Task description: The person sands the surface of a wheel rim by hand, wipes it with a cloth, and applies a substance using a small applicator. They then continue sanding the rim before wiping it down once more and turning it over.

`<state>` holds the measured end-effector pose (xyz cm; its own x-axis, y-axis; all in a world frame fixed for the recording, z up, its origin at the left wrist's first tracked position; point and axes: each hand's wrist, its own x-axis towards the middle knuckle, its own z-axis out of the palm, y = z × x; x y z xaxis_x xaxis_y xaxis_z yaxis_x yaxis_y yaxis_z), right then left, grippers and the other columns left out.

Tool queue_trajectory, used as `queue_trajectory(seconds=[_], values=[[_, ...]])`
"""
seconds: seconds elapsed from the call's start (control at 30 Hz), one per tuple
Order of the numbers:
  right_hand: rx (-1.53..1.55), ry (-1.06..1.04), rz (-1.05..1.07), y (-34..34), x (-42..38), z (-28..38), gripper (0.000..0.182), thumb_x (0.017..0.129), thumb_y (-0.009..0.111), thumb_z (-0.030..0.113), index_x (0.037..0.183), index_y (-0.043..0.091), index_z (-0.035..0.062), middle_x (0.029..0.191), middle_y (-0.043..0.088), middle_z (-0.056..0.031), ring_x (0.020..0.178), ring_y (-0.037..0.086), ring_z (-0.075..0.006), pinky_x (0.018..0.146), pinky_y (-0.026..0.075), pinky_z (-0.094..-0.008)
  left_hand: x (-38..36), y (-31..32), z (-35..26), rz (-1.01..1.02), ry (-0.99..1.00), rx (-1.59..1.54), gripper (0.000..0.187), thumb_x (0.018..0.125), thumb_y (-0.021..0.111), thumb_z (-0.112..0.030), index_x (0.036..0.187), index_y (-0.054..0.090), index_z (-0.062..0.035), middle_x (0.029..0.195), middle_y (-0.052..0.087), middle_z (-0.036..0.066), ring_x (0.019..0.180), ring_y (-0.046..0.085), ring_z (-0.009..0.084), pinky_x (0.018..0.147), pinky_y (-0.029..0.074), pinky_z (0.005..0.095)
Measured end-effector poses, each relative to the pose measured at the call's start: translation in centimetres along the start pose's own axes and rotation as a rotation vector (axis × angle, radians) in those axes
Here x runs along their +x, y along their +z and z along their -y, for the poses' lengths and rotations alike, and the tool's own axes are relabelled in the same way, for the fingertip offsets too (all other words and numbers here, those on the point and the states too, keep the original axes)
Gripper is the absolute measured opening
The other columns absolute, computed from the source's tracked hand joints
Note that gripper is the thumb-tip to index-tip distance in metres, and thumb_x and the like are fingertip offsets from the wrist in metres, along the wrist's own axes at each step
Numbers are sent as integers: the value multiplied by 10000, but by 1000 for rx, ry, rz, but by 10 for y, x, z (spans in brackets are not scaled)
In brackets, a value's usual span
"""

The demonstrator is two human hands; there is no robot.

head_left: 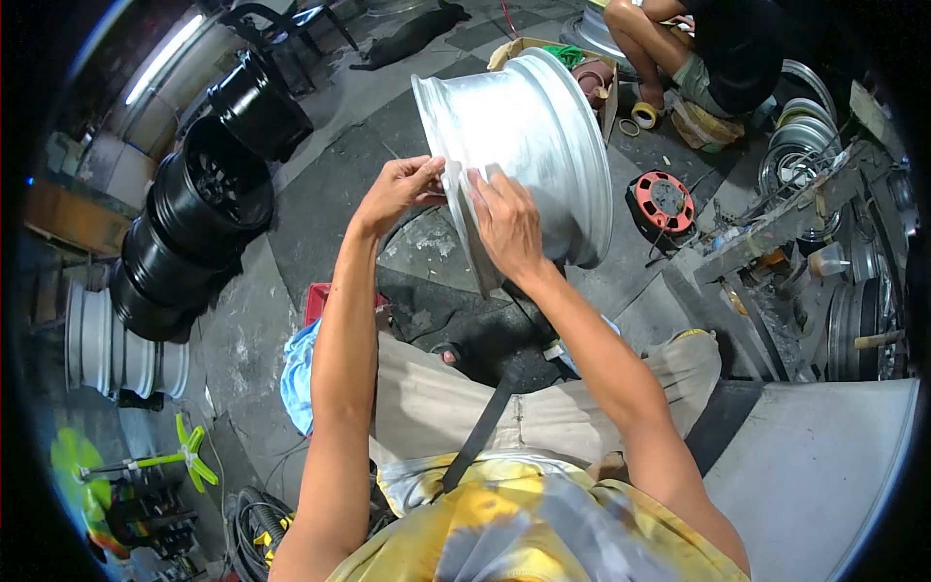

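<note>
"Scuffed grey workshop floor [301, 218] all round. Nearest first?"

"Two legs spread in beige trousers [427, 398], blue cloth [299, 378] beside the left one, red container [317, 301] just past that."

"And the grip?"

"Left hand [400, 197]: thumb and fingertips pinched together at the near flange; cannot tell whether on the edge itself or on something small. Right hand [509, 225]: fingers extended and laid against the same flange, thumb hidden; cannot tell whether also clasping from behind."

"Flange of what?"

"Of one silver wheel rim [524, 145], just beyond the knees, barrel turned sideways. Support underneath hidden."

"Likely trouble?"

"Perhaps a roll or a tip, from pushing harder with one hand than with the other. Possibly a nicked fingertip too, from sliding along a rough edge."

"Beyond that, counted?"

"One red-faced reel [665, 204] to the right. Four black wheel rims [194, 209] in a leaning row to the left, well apart from both hands. Two tape rolls [644, 114], one open box [501, 55] behind the silver barrel, one crouching co-worker [722, 53]. Farthest, one dark chair [281, 34] and one dark animal [412, 39], lying down."
</note>
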<state>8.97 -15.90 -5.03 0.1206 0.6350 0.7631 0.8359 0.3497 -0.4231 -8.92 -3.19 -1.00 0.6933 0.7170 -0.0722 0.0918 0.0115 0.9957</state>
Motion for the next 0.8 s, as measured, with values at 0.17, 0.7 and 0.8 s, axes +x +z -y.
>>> queue_trajectory(seconds=[0.17,0.7,0.8], values=[[-15,48,99,-5,-4,1,283,984,595,118,1233,681,14,950,612,-115,886,614,-292,757,417,-437,-6,8,-6,-12,6,-22,399,1032,636,-399,1155,739,-33,1004,743,51,905,701,131,844,597,351],[-97,-8,47,21,55,4,357,952,599,154,1292,677,79,987,623,-61,972,568,-269,843,396,-445,0,11,-6,-126,-97,-164,664,1083,403,-570,1168,676,29,1041,707,123,933,674,197,879,566,367],[-109,-12,98,22,57,1,358,947,579,145,1282,676,62,1004,634,-58,985,572,-262,864,402,-441,-2,13,-10,-147,-61,-112,565,1073,488,-521,1059,715,-3,942,701,77,870,675,173,868,576,374]])
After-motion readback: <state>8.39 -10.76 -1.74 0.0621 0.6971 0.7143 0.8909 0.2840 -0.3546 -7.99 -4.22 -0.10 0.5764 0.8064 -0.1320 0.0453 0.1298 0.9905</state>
